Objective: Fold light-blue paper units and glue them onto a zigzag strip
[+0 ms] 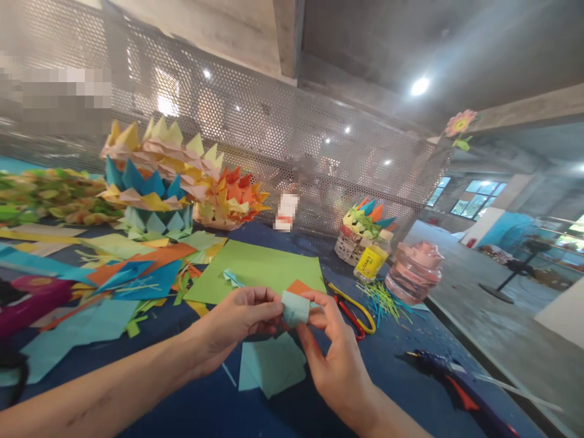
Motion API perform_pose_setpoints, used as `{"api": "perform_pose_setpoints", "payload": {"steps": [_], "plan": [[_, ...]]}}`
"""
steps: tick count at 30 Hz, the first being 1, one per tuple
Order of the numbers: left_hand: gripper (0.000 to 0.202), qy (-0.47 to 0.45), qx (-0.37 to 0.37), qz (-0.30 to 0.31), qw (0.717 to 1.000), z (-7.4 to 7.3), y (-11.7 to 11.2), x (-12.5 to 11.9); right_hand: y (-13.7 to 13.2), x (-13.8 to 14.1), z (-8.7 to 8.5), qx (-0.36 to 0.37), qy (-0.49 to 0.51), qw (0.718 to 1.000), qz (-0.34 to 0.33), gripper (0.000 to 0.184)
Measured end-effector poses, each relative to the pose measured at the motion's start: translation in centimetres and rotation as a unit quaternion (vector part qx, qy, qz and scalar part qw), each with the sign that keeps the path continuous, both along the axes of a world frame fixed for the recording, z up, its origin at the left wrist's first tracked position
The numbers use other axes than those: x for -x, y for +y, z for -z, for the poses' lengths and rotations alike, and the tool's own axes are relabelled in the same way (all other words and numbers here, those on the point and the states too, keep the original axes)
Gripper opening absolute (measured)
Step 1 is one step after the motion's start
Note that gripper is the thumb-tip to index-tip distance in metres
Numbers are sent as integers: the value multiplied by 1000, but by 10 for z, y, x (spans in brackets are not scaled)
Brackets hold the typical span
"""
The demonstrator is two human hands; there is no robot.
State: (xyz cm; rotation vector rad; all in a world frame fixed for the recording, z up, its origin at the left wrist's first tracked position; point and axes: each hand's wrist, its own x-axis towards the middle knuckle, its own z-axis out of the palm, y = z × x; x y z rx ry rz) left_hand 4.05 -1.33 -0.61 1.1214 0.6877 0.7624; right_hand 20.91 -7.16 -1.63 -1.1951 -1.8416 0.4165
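Between my two hands is a small piece of light blue paper [295, 308], held up above the table. My left hand [253, 313] pinches its left edge between thumb and fingers. On the other side, my right hand [331, 340] grips the right edge with its fingertips. Below them lie loose light blue paper squares [274, 365], partly overlapping. Just behind my hands an orange paper piece [298, 286] rests at the edge of a green paper sheet [260, 267]. A small folded light blue piece [232, 278] sits on that green sheet.
A glue gun [456, 377] lies at right, a magenta tool [34, 304] at far left. Scissors [358, 316], paper shreds [385, 301], a yellow-labelled bottle [370, 263] and a pink bottle [414, 272] stand or lie right. Folded-paper crowns [157, 204] and paper scraps [86, 328] fill the left.
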Motion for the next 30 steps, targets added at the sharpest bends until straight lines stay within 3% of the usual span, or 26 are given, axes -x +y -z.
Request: {"api": "perform_pose_setpoints", "payload": {"steps": [6,11,15,22,25,30], "plan": [[20,-16,8,6,1000,1,4,2,-3,-1,-7,-27,-25,999,5,39],[20,-3,4,8,1000,2,5,1,0,-6,-4,-101,-71,991,45,39],[20,8,-20,1,1000,2,4,-1,1,-8,-2,-102,-92,989,52,36],[17,13,-5,-1,1000,0,2,1,0,-7,-7,-114,-107,988,13,39],[17,9,6,-10,1000,0,2,2,2,-6,-7,-110,-118,987,-16,29],[17,-23,53,24,998,1,2,2,3,-7,-7,-112,-112,987,-1,15]]}}
